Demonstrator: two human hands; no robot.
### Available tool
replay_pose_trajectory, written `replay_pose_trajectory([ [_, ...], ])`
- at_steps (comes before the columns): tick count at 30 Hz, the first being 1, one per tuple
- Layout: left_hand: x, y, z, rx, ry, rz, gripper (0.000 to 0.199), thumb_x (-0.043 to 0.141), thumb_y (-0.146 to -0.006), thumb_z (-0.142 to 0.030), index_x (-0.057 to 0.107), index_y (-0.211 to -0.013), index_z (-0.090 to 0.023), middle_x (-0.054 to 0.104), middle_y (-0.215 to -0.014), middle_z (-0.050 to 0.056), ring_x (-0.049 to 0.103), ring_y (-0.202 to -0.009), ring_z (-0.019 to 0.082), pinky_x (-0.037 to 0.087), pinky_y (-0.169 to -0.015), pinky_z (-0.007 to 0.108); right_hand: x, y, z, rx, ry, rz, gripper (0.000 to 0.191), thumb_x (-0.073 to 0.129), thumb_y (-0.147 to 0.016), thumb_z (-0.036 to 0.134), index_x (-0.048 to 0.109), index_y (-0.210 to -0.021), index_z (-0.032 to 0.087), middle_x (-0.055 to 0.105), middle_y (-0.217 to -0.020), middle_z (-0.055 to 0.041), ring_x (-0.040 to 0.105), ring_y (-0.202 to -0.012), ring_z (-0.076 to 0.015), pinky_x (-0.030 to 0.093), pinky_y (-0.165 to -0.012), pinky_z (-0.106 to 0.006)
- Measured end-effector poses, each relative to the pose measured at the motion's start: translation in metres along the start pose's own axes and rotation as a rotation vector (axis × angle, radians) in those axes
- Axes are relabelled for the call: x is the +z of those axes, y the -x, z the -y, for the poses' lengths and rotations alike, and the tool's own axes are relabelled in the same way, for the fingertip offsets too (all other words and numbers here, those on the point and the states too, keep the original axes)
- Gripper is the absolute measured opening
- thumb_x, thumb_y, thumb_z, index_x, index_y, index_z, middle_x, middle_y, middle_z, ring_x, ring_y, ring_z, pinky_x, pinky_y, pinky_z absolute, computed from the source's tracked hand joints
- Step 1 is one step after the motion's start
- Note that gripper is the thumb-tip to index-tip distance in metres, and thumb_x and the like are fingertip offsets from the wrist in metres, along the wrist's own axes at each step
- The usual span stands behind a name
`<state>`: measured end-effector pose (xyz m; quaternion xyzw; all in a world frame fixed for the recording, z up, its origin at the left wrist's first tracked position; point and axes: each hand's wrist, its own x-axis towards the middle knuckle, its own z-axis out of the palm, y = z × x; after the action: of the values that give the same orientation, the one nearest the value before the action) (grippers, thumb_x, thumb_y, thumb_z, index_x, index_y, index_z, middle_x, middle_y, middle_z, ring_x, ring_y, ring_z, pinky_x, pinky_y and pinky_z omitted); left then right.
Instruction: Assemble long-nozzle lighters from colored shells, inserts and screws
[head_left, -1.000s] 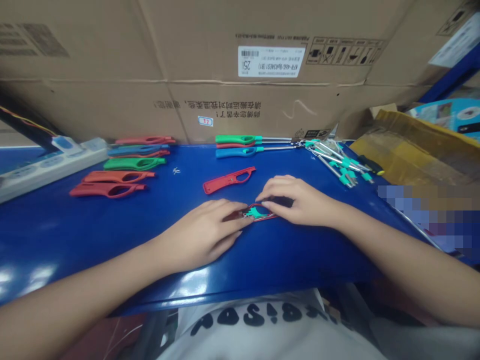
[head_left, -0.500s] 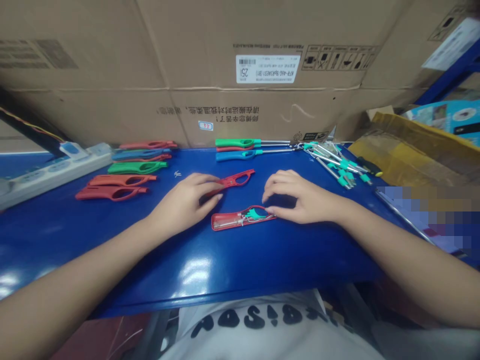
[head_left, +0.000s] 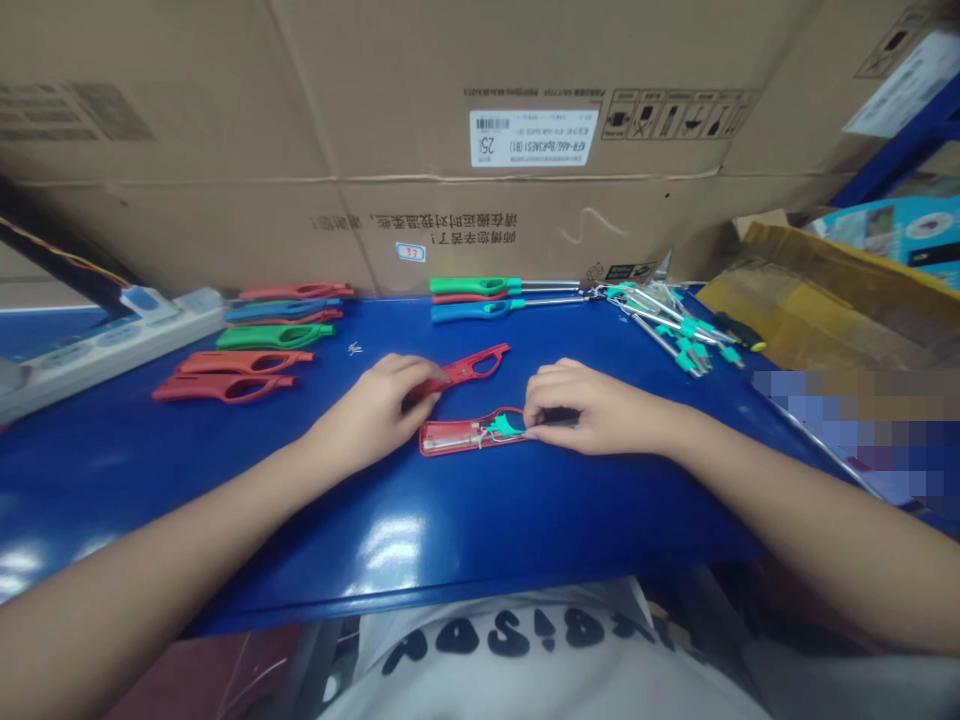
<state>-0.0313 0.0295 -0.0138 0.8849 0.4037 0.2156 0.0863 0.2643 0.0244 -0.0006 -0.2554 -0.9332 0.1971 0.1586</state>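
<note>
My left hand (head_left: 379,408) is closed on the near end of a red lighter half-shell (head_left: 466,370), whose looped end points up to the right. Below it on the table lies a second red lighter half-shell (head_left: 435,433), open side up. Inside that one sit a clear tube, a green trigger (head_left: 502,427) and thin white wires. My right hand (head_left: 600,408) pinches at its right end, thumb and fingertips together. Those fingertips cover the end of the shell, so exactly which part they grip is hidden.
Several lighter shells in red, blue and green (head_left: 274,336) lie at the left beside a white power strip (head_left: 112,345). Lighters with metal tubes (head_left: 472,312) lie at the back, near several loose tubes with green triggers (head_left: 675,325). A large cardboard box (head_left: 247,220) stands behind.
My right hand's fingers have closed together at the right end of the lower shell. That shell has shifted slightly left and up. My left hand keeps its hold, having moved slightly.
</note>
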Motion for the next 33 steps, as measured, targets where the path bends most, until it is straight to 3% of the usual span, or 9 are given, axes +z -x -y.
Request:
replay_pose_trajectory([
  [6,-0.004,0.004,-0.011,-0.1,0.153,-0.103,0.027,0.052,-0.099,-0.033,0.066,-0.115,-0.017,0.072,-0.116,0.009,0.065,-0.106,0.024,0.05,-0.097,0.038,0.002,0.0,0.001,0.002,0.069,-0.016,0.004,0.063,-0.094,0.024,0.065,-0.096,0.021,0.068,-0.094,-0.003,0.062,-0.092,-0.018,0.038,-0.088,-0.035],
  [11,-0.005,0.006,-0.021,-0.229,0.403,-0.06,0.036,0.046,-0.102,-0.043,0.063,-0.123,-0.02,0.07,-0.12,0.006,0.066,-0.108,0.023,0.051,-0.097,0.035,0.004,0.001,0.001,0.0,0.189,-0.165,0.043,0.069,-0.09,0.033,0.055,-0.129,0.024,0.052,-0.136,-0.0138,0.051,-0.128,-0.0277,0.043,-0.103,-0.043],
  [15,-0.004,0.004,-0.021,-0.308,0.462,-0.071,0.042,0.045,-0.102,-0.049,0.066,-0.122,-0.019,0.072,-0.119,0.007,0.065,-0.108,0.025,0.051,-0.1,0.037,0.005,0.001,0.002,-0.008,0.212,-0.248,0.053,0.064,-0.093,0.035,0.045,-0.142,0.03,0.044,-0.147,-0.013,0.042,-0.139,-0.0313,0.038,-0.112,-0.052],
  [20,-0.007,0.004,-0.024,-0.312,0.464,-0.082,0.04,0.048,-0.1,-0.048,0.07,-0.116,-0.019,0.074,-0.118,0.007,0.067,-0.107,0.025,0.052,-0.099,0.036,0.001,0.001,0.002,0.058,0.293,-0.417,0.057,0.063,-0.094,0.036,0.043,-0.147,0.032,0.044,-0.149,-0.0122,0.042,-0.137,-0.0355,0.037,-0.111,-0.056],
  [23,-0.008,0.005,-0.028,-0.252,0.422,-0.033,0.037,0.047,-0.101,-0.045,0.072,-0.113,-0.019,0.075,-0.116,0.006,0.068,-0.105,0.024,0.051,-0.099,0.035,0.0,0.0,0.001,0.038,0.279,-0.356,0.061,0.067,-0.092,0.044,0.046,-0.147,0.028,0.057,-0.14,-0.0123,0.052,-0.128,-0.0326,0.038,-0.106,-0.051],
  [26,-0.009,0.005,-0.032,-0.223,0.432,0.0,0.038,0.047,-0.101,-0.045,0.072,-0.113,-0.019,0.076,-0.113,0.006,0.069,-0.104,0.024,0.051,-0.1,0.035,0.003,0.0,0.001,0.021,0.23,-0.259,0.051,0.067,-0.093,0.046,0.057,-0.139,0.025,0.068,-0.124,-0.0107,0.06,-0.114,-0.028,0.037,-0.1,-0.046],
  [33,-0.01,0.002,-0.031,-0.371,0.65,0.069,0.042,0.054,-0.096,-0.052,0.073,-0.112,-0.018,0.077,-0.106,0.007,0.071,-0.09,0.023,0.058,-0.083,0.035,0.009,-0.004,0.008,0.047,0.115,-0.223,0.038,0.072,-0.088,0.045,0.068,-0.119,0.022,0.07,-0.112,-0.0085,0.062,-0.104,-0.0244,0.037,-0.096,-0.041],
])
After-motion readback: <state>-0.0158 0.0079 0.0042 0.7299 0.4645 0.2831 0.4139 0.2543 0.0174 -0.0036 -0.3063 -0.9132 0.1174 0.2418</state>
